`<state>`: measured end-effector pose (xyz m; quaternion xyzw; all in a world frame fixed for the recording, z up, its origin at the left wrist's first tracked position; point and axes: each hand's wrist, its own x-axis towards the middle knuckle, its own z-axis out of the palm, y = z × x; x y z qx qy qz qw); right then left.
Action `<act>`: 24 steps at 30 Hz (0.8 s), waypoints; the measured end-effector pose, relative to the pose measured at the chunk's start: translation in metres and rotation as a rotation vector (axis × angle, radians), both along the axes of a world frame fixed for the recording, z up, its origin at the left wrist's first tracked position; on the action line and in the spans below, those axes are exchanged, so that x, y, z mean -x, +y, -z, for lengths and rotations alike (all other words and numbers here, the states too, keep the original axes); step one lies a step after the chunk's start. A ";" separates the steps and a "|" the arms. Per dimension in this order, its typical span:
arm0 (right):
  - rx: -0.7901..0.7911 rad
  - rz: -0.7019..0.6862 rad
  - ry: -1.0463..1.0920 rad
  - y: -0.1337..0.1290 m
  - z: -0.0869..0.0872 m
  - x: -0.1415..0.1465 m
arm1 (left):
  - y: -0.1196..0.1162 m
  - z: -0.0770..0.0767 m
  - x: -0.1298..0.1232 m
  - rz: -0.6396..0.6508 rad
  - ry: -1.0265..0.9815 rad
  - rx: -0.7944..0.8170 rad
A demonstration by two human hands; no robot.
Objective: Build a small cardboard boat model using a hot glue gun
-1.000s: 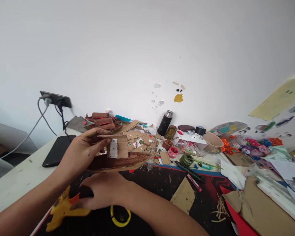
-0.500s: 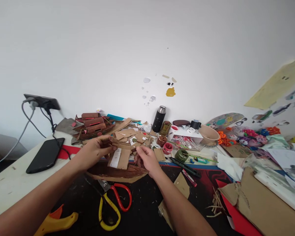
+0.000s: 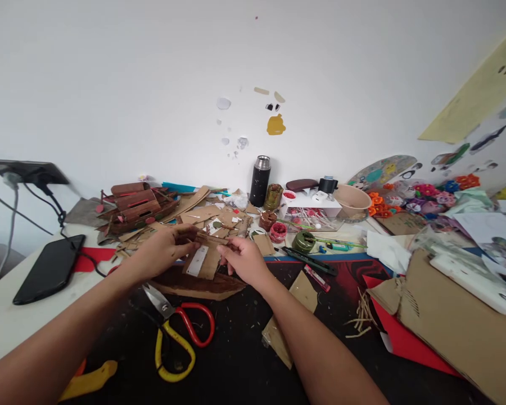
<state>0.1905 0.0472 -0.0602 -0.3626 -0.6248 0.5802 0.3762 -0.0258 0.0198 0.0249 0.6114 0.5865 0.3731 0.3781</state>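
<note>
Between my hands is a small piece of cardboard (image 3: 211, 263) with a white label strip on its face. My left hand (image 3: 162, 252) pinches its upper left edge, thumb in front. My right hand (image 3: 245, 260) grips its upper right edge between thumb and fingers. Directly below lies a brown cardboard boat hull (image 3: 194, 286), long and pointed, on the black mat. Scissors (image 3: 171, 320) with one red and one yellow handle lie in front of the hull, blades pointing left.
A finished-looking brown boat model (image 3: 137, 208) stands at the back left beside cardboard scraps. Paint jars (image 3: 303, 242), a black thermos (image 3: 260, 181) and a pink bowl (image 3: 353, 199) line the wall. A phone (image 3: 48, 269) lies left, a yellow-handled tool (image 3: 90, 382) front left, large cardboard (image 3: 459, 326) right.
My right hand has moved up from the cardboard piece's lower right side to its top edge. The view has shifted, so the scene sits slightly higher and further left.
</note>
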 end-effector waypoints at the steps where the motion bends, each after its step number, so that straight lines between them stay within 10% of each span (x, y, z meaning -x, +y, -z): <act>1: -0.006 0.027 -0.003 0.000 0.000 -0.001 | -0.004 -0.004 -0.004 -0.034 0.029 -0.029; 7: 0.019 0.171 0.057 0.004 -0.007 -0.005 | -0.051 -0.011 -0.006 -0.436 0.114 -0.400; 15: 0.087 0.234 0.152 0.002 -0.015 -0.002 | -0.085 0.043 -0.009 -0.486 -0.624 0.139; 24: 0.145 0.250 0.254 -0.002 -0.022 -0.001 | -0.102 0.044 -0.045 -0.485 -0.823 0.329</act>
